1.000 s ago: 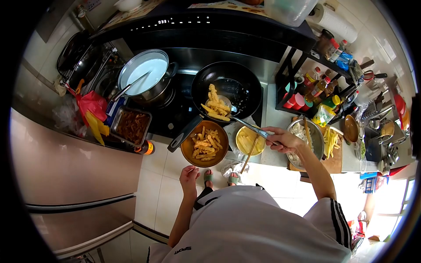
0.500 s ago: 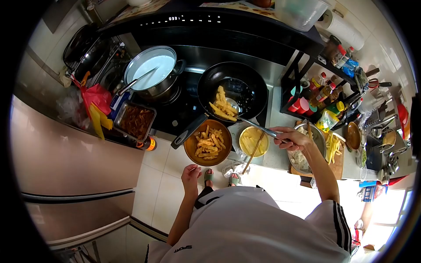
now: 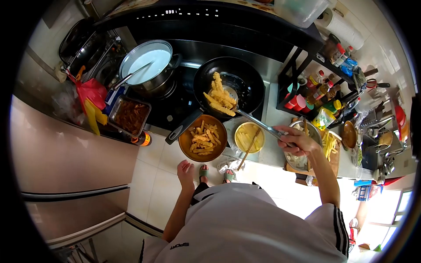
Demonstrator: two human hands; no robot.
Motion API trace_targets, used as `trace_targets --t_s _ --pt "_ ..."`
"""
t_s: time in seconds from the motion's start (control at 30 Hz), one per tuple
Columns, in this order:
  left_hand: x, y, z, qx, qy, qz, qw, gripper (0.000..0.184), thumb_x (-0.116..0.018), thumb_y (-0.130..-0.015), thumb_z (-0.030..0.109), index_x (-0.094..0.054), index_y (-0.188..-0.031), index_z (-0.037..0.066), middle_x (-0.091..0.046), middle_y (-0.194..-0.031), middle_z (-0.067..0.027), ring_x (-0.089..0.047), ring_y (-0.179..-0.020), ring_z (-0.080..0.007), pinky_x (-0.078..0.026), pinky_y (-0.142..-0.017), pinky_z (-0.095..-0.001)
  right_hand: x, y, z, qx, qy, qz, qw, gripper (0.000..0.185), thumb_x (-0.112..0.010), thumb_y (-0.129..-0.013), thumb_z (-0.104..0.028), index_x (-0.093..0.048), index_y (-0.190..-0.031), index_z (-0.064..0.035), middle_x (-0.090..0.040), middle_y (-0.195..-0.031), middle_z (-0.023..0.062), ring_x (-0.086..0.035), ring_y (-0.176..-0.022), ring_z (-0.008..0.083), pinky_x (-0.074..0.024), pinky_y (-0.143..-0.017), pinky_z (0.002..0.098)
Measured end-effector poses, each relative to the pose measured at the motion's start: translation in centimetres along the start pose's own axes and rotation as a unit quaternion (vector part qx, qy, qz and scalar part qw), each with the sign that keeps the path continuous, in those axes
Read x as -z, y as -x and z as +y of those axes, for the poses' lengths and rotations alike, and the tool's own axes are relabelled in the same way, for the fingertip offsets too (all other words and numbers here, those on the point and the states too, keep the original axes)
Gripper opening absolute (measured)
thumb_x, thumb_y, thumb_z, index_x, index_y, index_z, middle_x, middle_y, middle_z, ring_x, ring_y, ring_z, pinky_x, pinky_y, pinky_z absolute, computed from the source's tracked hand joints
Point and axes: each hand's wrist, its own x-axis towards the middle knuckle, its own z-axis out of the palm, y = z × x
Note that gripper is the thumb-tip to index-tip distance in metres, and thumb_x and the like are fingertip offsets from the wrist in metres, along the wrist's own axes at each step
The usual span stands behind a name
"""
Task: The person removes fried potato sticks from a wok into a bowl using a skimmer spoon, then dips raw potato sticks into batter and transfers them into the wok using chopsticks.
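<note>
My right hand (image 3: 298,140) is closed around the handle of a metal skimmer (image 3: 261,122). Golden battered strips (image 3: 221,98) heap on the skimmer's head, which is over the near side of the black wok (image 3: 254,76). Oil glistens in the wok behind it. My left hand (image 3: 185,175) hangs just below the brown bowl (image 3: 183,147), apart from it, fingers loosely bent with nothing visible in them. More fried strips fill that bowl. To its right, a yellow bowl (image 3: 237,147) holds pale strips in batter, with chopsticks (image 3: 248,151) lying across it.
A pot of white liquid (image 3: 149,61) with a utensil in it stands on the left burner. The wok handle (image 3: 184,127) juts toward me beside the brown bowl. A tray of brown food (image 3: 131,114) sits left. Right are a metal basin (image 3: 316,131), a cutting board (image 3: 334,162) and a spice rack (image 3: 283,83).
The loaded skimmer has risen slightly and tilted, with my right hand moving a little right. My left hand has shifted slightly left, its fingers looser. The whole view has shifted slightly.
</note>
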Motion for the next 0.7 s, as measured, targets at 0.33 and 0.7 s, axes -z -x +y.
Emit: trace_targets --t_s 0.33,0.7 --pt "-0.8 -5.9 -3.6 0.189 0.207 -0.172 0.944 0.048 -0.048 -0.080 -0.006 -0.033 -0.124 0.005 -0.046 -0.118 -0.0144 -0.054 -0.104 -0.0301 -0.049 -0.089 -0.0506 -2.3 5.0 5.6 -0.058 -0.009 -0.038 0.998 0.044 -0.041 -0.094 -0.003 -0.035 -0.137 -0.0086 -0.046 -0.079 0.0057 -0.032 -0.045 0.0036 -0.0241 -0.028 0.0144" --pt "-0.1 -5.7 -7.0 0.216 0.211 -0.151 0.941 0.061 -0.048 -0.073 -0.012 -0.020 -0.125 0.004 -0.044 -0.115 -0.0230 -0.057 -0.097 -0.0361 -0.054 -0.079 -0.0566 -5.9 0.9 11.2 -0.048 0.142 -0.048 0.988 0.049 -0.040 -0.094 -0.006 -0.024 -0.141 -0.0091 -0.049 -0.067 0.0024 -0.039 -0.040 0.0060 -0.0329 -0.032 0.0214"
